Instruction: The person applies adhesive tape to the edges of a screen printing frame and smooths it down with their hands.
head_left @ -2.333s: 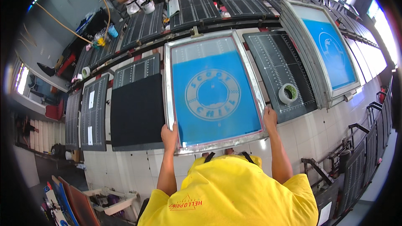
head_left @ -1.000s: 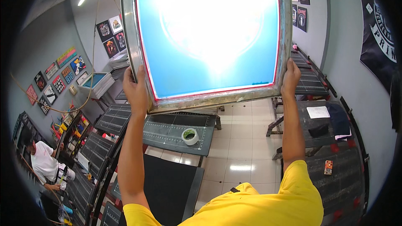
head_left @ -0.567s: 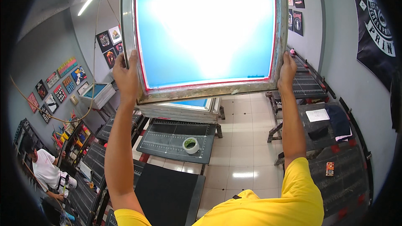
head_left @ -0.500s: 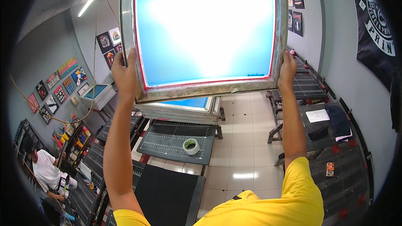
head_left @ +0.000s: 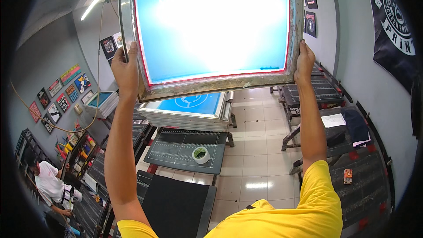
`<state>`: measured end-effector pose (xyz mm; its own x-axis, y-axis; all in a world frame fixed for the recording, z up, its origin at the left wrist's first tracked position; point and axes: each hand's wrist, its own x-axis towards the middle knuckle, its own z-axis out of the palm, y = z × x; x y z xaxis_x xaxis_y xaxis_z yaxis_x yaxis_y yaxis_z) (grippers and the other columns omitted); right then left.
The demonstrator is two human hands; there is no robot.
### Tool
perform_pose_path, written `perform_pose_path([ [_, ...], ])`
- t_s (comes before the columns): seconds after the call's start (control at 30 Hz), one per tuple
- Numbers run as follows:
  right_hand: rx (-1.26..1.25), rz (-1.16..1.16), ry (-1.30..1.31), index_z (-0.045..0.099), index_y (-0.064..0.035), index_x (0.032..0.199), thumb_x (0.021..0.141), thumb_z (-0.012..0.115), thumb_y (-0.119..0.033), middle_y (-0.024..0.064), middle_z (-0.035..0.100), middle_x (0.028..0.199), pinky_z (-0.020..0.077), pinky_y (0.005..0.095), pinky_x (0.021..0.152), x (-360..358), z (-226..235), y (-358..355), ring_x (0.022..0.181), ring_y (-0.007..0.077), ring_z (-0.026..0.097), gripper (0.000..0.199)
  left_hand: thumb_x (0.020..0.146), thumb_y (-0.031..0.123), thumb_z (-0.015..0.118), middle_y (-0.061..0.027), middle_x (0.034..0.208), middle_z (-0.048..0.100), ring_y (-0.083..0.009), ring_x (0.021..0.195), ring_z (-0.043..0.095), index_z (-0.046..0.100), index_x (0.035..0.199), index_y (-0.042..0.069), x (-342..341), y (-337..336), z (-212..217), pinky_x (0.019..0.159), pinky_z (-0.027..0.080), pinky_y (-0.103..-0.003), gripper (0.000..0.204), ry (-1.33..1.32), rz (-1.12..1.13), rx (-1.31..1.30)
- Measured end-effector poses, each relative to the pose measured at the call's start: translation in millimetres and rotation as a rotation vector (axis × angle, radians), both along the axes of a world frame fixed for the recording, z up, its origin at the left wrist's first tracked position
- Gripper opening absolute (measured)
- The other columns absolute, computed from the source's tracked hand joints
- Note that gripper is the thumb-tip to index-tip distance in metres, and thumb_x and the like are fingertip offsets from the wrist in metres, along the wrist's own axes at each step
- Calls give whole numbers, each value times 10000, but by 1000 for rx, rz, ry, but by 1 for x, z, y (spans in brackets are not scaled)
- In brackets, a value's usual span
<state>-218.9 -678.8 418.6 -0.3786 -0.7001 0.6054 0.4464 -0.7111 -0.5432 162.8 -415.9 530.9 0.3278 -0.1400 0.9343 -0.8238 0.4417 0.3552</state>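
A large screen printing frame (head_left: 207,86) is held up before me, its blue mesh washed out by bright light in the middle. Red tape lines the inner edge of its worn metal border. My left hand (head_left: 125,69) grips the frame's left side near the lower corner, thumb in front. On the opposite side my right hand (head_left: 304,63) is closed round the lower right edge. The frame tilts slightly, its left corner lower. Beneath it lies a stack of screen frames (head_left: 187,122); the top one has blue mesh with a pale round design.
A black printing board (head_left: 165,152) with white ruled lines bears a roll of tape (head_left: 201,154). Black tables (head_left: 363,180) run along the right, with folded dark cloth (head_left: 354,125) and paper. At far left a person in white (head_left: 50,178) stands beside a rack of tools.
Both my hands have raised the frame and moved it slightly left. More of the stack's top screen, with its round design, now shows below it.
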Motion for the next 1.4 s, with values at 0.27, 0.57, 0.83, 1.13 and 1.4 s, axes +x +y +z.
perform_pose_path([
  [0.27,22,-29,41,657,86,1075,1040,485,-270,54,646,938,433,274,816,2,0,-3,868,119,542,396,943,360,677,-79,845,638,-116,761,538,649,1037,-81,3,3,-4,677,437,-273,451,2,22,-7],
  [0.57,27,-66,124,633,94,1099,1056,437,-301,101,656,961,459,296,828,-10,30,0,896,153,595,442,940,304,682,-46,808,610,-101,724,509,660,1050,-62,12,10,-51,641,412,-266,383,43,61,81],
  [0.83,98,154,56,588,57,1161,1078,336,-319,126,656,1003,519,320,796,-15,2,-10,874,189,646,460,933,224,695,-44,869,626,-97,767,537,657,1073,-46,26,10,-98,699,447,-265,307,14,30,123],
  [1.13,153,9,68,619,76,1111,1071,334,-365,146,654,1007,477,328,813,11,-41,-30,896,198,622,527,942,218,681,-55,872,642,-99,773,565,647,1105,-48,38,37,-97,686,465,-268,313,-78,109,219],
  [1.4,213,-18,-8,623,71,1075,1068,321,-397,124,650,974,464,337,824,62,-56,-4,878,204,604,557,987,256,598,-213,1360,490,-281,1294,447,478,1357,-57,32,100,-85,1063,374,-384,499,-222,559,60],
])
